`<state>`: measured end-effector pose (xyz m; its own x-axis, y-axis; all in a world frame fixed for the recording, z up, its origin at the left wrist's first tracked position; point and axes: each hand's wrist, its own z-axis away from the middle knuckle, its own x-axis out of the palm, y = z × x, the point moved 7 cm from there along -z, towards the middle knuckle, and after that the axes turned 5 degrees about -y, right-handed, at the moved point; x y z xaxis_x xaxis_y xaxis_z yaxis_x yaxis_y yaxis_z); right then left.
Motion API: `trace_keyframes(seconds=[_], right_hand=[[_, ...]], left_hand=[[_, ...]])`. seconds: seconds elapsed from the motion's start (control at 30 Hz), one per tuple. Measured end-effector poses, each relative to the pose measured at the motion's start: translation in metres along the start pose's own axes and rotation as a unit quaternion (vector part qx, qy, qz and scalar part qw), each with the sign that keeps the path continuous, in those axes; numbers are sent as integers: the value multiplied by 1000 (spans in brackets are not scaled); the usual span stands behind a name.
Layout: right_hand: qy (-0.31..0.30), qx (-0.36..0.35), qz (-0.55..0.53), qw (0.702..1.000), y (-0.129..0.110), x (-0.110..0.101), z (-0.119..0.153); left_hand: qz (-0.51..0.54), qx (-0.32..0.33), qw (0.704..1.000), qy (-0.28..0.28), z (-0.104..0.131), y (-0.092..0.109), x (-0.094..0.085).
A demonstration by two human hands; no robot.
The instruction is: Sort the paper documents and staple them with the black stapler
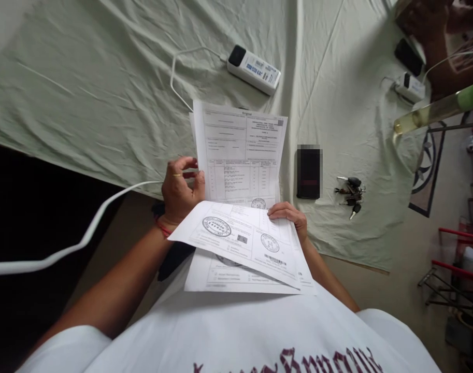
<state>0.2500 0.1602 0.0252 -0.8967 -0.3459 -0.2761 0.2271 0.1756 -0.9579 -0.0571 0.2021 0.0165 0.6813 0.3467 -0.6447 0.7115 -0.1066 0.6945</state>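
Several printed sheets of paper [240, 145] lie between my hands, at the near edge of the cloth-covered table. The upper sheet stands with its top away from me and carries a form with a table. Its lower part folds over toward my chest, showing round stamps and a barcode [275, 259]. My left hand [184, 184], with a ring and a red wrist thread, pinches the sheets' left edge between thumb and fingers. My right hand [290, 217] grips the right side at the fold, fingers on top; its thumb is hidden beneath the paper.
A white power bank [254, 69] with a cable lies beyond the papers. To the right are a dark phone [309, 173], partly pixelated, and a bunch of keys [350, 194]. Another person's arm [434, 46] rests at the far right, near a second white device [410, 87].
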Motion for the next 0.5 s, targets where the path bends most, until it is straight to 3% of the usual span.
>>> trace_keyframes(seconds=[0.1,0.17,0.33,0.5], right_hand=[[3,3,-14,1000,2,-2,0],[9,5,-21,1000,4,-4,0],[22,38,-18,999,9,-5,-1],[33,54,-29,998,6,-6,-4]], left_hand=[[-47,82,995,16,1,6,-4],[-70,104,992,14,-1,5,-2],[-89,68,993,-31,-6,-7,14],[-62,57,996,-25,3,-2,8]])
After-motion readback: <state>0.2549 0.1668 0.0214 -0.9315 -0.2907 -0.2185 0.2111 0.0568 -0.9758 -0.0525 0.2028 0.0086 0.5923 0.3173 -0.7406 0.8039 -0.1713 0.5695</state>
